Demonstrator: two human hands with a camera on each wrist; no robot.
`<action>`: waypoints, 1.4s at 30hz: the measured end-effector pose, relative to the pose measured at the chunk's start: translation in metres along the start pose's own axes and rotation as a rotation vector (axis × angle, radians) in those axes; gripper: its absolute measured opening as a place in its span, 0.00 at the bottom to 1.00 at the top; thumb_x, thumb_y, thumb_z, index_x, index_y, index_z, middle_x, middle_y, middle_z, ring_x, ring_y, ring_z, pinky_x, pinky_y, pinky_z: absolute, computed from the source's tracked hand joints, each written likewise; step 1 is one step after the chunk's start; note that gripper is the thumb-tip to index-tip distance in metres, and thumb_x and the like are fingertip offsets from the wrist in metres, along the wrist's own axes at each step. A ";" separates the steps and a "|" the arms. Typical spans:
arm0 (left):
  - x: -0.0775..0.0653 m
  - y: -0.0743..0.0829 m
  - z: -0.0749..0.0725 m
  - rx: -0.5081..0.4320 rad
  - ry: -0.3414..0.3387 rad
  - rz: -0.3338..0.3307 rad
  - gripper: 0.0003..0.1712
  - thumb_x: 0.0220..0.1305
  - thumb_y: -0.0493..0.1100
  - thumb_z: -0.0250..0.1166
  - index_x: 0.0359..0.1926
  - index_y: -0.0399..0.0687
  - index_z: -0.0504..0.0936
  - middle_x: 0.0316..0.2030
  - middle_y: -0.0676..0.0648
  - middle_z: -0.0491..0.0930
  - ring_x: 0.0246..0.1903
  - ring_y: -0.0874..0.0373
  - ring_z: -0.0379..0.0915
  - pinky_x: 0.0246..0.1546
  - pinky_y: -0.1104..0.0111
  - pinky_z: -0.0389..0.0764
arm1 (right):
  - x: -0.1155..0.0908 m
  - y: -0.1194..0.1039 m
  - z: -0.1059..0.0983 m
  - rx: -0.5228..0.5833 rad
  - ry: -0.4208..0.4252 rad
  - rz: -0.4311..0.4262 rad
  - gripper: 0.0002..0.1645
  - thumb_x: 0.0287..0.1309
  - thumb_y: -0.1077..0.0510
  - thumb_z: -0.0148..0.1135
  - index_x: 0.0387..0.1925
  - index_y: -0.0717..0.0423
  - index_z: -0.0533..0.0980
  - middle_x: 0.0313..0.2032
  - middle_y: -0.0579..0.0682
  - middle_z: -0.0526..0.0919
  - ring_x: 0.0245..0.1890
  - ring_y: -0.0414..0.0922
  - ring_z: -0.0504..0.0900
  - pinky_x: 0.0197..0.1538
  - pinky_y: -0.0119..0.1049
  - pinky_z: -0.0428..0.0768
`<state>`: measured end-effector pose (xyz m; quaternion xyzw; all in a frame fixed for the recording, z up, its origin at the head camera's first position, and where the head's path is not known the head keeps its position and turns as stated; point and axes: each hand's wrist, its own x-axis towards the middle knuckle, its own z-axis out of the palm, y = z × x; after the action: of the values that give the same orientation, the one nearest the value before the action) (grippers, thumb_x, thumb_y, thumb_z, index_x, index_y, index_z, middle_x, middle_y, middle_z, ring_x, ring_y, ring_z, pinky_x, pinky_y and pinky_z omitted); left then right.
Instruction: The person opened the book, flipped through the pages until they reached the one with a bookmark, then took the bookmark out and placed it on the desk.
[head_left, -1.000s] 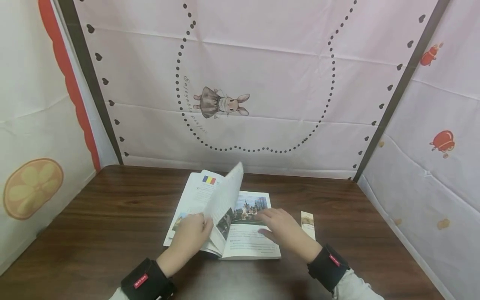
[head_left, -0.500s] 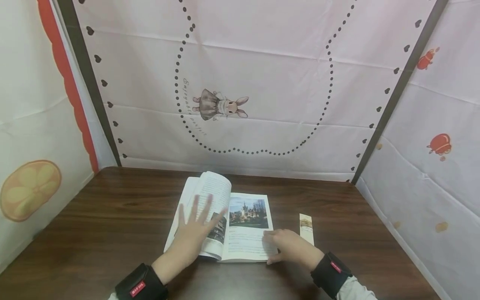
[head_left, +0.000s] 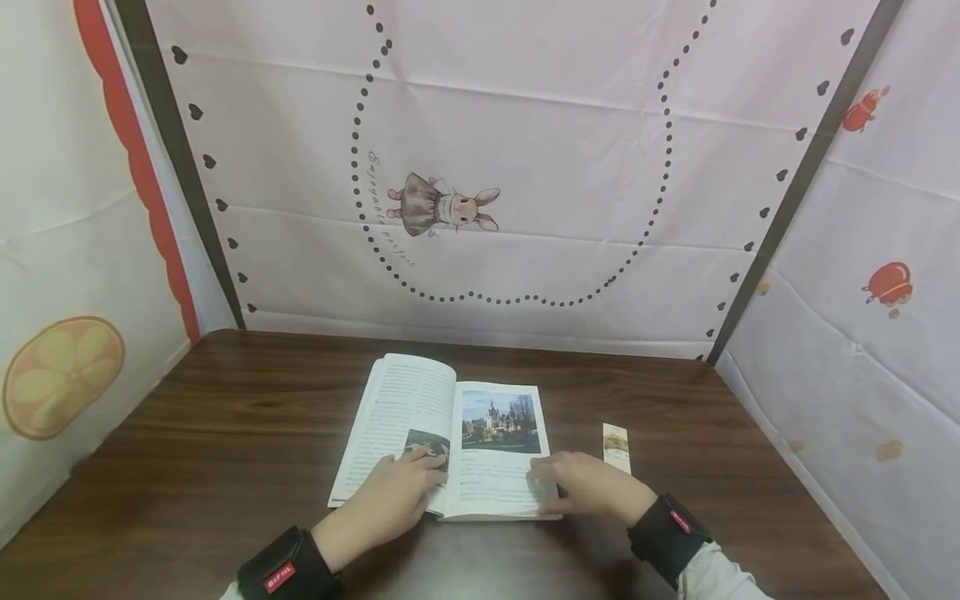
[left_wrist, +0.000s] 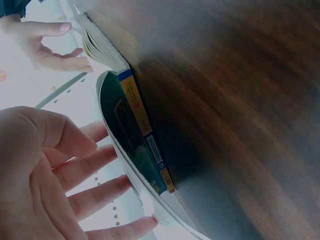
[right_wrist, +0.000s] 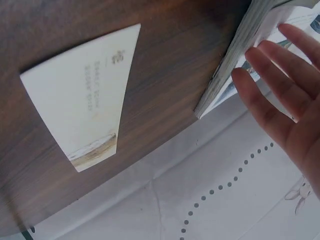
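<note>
An open book [head_left: 495, 483] lies on the table, a castle photo on its right page and text with a darker picture on its left. My left hand [head_left: 393, 500] rests on the lower left page near the fold, fingers spread and touching the paper. In the left wrist view the book's spine [left_wrist: 142, 120] shows a yellow and blue strip beneath the bowed pages. At the lower right edge of the book is my right hand [head_left: 592, 483], its fingers over the page margin. The right wrist view shows these fingers [right_wrist: 280, 70] loosely extended, gripping nothing.
A pale bookmark card [head_left: 617, 446] with a printed drawing lies just right of the book, close to my right hand. Dark wood table [head_left: 247, 417] surrounds the book. Printed cloth walls [head_left: 570, 208] stand at the back and both sides.
The raised page has come down onto the left side. My left hand let go of the leaf, spread on it, then slid down toward the fold. My right hand moved to the lower right edge.
</note>
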<state>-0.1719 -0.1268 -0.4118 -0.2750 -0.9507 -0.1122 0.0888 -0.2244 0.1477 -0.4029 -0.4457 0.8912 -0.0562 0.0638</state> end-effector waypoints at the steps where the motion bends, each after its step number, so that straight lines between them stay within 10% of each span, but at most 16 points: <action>1: 0.001 0.000 0.000 0.000 -0.002 -0.005 0.14 0.52 0.34 0.56 0.40 0.45 0.83 0.50 0.42 0.79 0.53 0.44 0.68 0.42 0.37 0.74 | 0.000 0.000 -0.001 -0.007 0.005 -0.012 0.19 0.49 0.53 0.63 0.44 0.55 0.77 0.44 0.54 0.83 0.40 0.42 0.79 0.42 0.39 0.82; 10: 0.007 0.002 -0.003 0.008 0.012 0.007 0.10 0.52 0.43 0.61 0.33 0.44 0.85 0.45 0.40 0.82 0.48 0.43 0.72 0.42 0.44 0.78 | 0.005 -0.003 -0.004 -0.377 0.311 -0.165 0.03 0.45 0.60 0.64 0.23 0.47 0.78 0.22 0.39 0.83 0.23 0.35 0.73 0.27 0.29 0.71; 19: 0.012 0.008 0.007 0.076 0.080 -0.032 0.36 0.31 0.79 0.58 0.12 0.50 0.76 0.15 0.53 0.76 0.20 0.57 0.65 0.18 0.66 0.67 | 0.018 -0.015 -0.016 -0.383 0.638 -0.282 0.11 0.38 0.63 0.68 0.29 0.51 0.79 0.29 0.44 0.85 0.36 0.39 0.78 0.41 0.34 0.79; 28: 0.026 0.016 0.006 0.153 0.144 -0.017 0.16 0.45 0.51 0.65 0.15 0.43 0.79 0.11 0.50 0.76 0.12 0.61 0.64 0.16 0.69 0.72 | 0.032 -0.025 -0.026 -0.384 0.808 -0.316 0.17 0.34 0.64 0.70 0.34 0.54 0.79 0.38 0.50 0.85 0.44 0.45 0.77 0.44 0.38 0.80; 34: 0.024 0.005 0.002 -0.062 0.256 -0.211 0.17 0.60 0.44 0.54 0.15 0.48 0.73 0.06 0.57 0.65 0.08 0.68 0.55 0.09 0.75 0.60 | 0.022 -0.015 -0.018 -0.251 0.705 -0.107 0.29 0.43 0.60 0.67 0.51 0.58 0.71 0.47 0.54 0.81 0.49 0.47 0.74 0.49 0.44 0.79; 38: 0.021 -0.007 -0.005 -0.121 0.391 -0.293 0.12 0.60 0.38 0.54 0.44 0.37 0.74 0.10 0.50 0.72 0.09 0.64 0.60 0.09 0.71 0.65 | 0.010 -0.007 -0.008 -0.216 0.511 -0.044 0.26 0.45 0.57 0.66 0.49 0.57 0.73 0.45 0.53 0.82 0.47 0.47 0.76 0.47 0.45 0.80; 42: 0.020 -0.016 -0.007 -0.042 0.439 -0.243 0.36 0.51 0.28 0.58 0.63 0.40 0.59 0.38 0.35 0.80 0.38 0.46 0.76 0.37 0.55 0.81 | 0.000 -0.001 0.001 -0.175 0.284 -0.009 0.25 0.48 0.50 0.64 0.48 0.56 0.75 0.47 0.53 0.81 0.48 0.47 0.76 0.48 0.47 0.79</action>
<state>-0.1966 -0.1316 -0.4032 -0.1297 -0.9322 -0.1989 0.2733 -0.2239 0.1469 -0.4042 -0.4411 0.8907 -0.0413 -0.1022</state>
